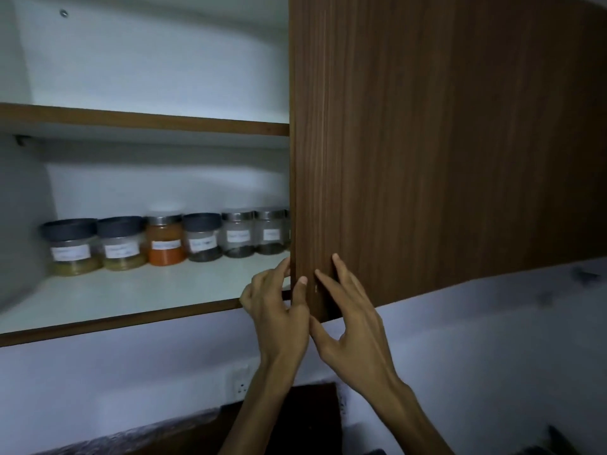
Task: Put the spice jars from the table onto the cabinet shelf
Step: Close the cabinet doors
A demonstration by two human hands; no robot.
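Clear labelled spice jars (164,241) with dark and silver lids stand in a row at the back of the white lower cabinet shelf (131,293), left of centre in the frame. The brown wood-grain cabinet door (427,142) fills the right side. The left hand (276,307) pinches the door's lower edge between thumb and fingers; the right hand (354,326) lies spread, fingertips on the door face.
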